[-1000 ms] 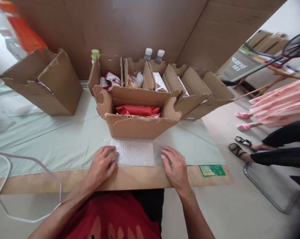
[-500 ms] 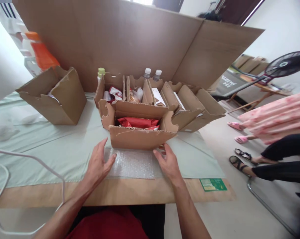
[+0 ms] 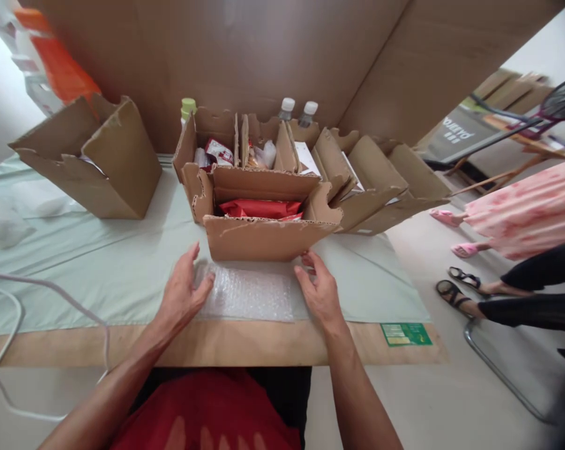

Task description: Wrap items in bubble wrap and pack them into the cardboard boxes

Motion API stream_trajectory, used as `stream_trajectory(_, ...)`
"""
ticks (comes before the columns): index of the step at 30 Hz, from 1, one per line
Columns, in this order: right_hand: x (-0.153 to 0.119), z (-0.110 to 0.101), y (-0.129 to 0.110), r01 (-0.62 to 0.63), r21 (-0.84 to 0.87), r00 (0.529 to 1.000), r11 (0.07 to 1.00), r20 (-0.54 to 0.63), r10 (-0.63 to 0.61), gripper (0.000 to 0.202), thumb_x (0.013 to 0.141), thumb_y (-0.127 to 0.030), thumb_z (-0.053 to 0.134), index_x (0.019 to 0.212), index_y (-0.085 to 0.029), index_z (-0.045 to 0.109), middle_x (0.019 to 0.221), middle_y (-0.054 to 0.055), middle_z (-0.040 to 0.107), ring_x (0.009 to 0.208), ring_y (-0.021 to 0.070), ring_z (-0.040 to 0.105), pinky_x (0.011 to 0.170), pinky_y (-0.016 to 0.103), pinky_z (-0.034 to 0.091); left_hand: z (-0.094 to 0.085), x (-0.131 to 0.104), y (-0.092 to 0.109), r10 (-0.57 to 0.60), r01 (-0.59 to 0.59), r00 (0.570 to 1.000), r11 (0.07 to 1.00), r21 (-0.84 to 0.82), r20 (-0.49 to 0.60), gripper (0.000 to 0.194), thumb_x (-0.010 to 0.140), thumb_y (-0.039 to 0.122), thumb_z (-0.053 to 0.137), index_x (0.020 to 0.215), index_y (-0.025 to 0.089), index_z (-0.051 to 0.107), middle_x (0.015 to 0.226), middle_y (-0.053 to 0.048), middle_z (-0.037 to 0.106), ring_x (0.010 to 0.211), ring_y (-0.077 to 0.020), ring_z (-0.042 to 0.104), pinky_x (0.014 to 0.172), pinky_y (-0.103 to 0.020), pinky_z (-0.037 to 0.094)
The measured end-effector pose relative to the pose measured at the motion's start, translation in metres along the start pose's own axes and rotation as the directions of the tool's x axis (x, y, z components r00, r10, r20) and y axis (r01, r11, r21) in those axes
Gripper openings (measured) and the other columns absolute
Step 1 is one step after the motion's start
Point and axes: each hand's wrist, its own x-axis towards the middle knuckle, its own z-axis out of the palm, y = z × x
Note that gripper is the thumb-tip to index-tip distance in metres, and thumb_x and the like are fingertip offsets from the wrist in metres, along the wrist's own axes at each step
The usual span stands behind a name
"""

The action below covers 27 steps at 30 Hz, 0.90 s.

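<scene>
A sheet of bubble wrap (image 3: 249, 292) lies flat on the pale green cloth in front of me. At its left edge rests my left hand (image 3: 185, 287), fingers stretched and thumb apart, holding nothing. My right hand (image 3: 319, 289) is by the other edge, its fingers apart and slightly curled near the lower right corner of a cardboard box (image 3: 270, 242). Whether those fingertips touch the box I cannot tell. Inside this open box sit red packets (image 3: 261, 208).
Behind it stands a row of open cardboard bins (image 3: 376, 165) with packets and white cards. Bottles with white caps (image 3: 308, 112) stand behind them. Another cardboard bin (image 3: 127, 162) is at left, near a white cable (image 3: 52, 289). Two people's legs (image 3: 535, 287) show at right.
The view has tilted downward, so the boxes sit higher in the picture. Both hands keep nearly the same places beside the bubble wrap.
</scene>
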Motion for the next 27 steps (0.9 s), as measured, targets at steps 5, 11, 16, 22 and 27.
stream_trajectory(5,-0.025,0.000,0.008,0.203,-0.252,0.977,0.946,0.118,-0.179,0.039,0.097,-0.041,0.053,0.125,-0.018,0.068,0.129,0.015,0.070,0.121,0.0324,0.061,0.101,0.050,0.048,-0.018,-0.028,-0.032,0.093,-0.079,0.996,0.928,0.365,-0.019,0.041,0.091,0.044,0.055,0.120,0.019,0.067,0.131,-0.017,0.063,0.123,-0.0383,0.057,0.106,-0.059,0.047)
stream_trajectory(11,-0.029,0.028,0.007,0.295,-0.416,0.955,0.860,0.090,-0.284,0.035,0.098,-0.039,0.054,0.120,-0.017,0.070,0.135,0.017,0.066,0.125,0.0350,0.057,0.101,0.052,0.044,-0.006,-0.036,-0.029,0.133,-0.114,0.991,0.867,0.485,-0.004,0.033,0.090,0.042,0.059,0.109,0.018,0.069,0.133,-0.019,0.061,0.125,-0.0404,0.056,0.106,-0.059,0.045)
stream_trajectory(16,-0.036,0.036,0.001,0.298,-0.397,0.948,0.868,0.012,-0.319,0.022,0.099,-0.034,0.054,0.093,-0.020,0.070,0.128,0.014,0.070,0.123,0.0321,0.059,0.100,0.048,0.043,-0.001,-0.036,-0.025,0.117,-0.106,0.993,0.894,0.436,0.003,0.022,0.088,0.035,0.055,0.083,0.017,0.065,0.139,-0.024,0.058,0.135,-0.0441,0.050,0.109,-0.059,0.041)
stream_trajectory(22,-0.047,0.022,-0.017,0.162,-0.181,0.986,0.970,0.056,-0.155,0.012,0.093,-0.032,0.058,0.086,-0.023,0.063,0.103,0.008,0.075,0.099,0.0259,0.068,0.090,0.040,0.048,-0.011,-0.040,-0.009,-0.022,0.018,1.000,0.980,0.197,0.020,0.014,0.086,0.034,0.052,0.083,0.022,0.059,0.111,-0.013,0.072,0.107,-0.0300,0.068,0.096,-0.046,0.051)
stream_trajectory(27,-0.074,0.010,-0.033,-0.097,0.101,0.981,0.990,0.178,0.078,0.036,0.089,-0.033,0.062,0.123,-0.022,0.062,0.089,0.001,0.070,0.072,0.0159,0.065,0.070,0.028,0.051,-0.022,-0.038,-0.004,-0.109,0.099,0.992,0.983,0.155,0.057,0.027,0.088,0.038,0.050,0.107,0.022,0.061,0.076,0.001,0.068,0.067,-0.0180,0.067,0.066,-0.030,0.052)
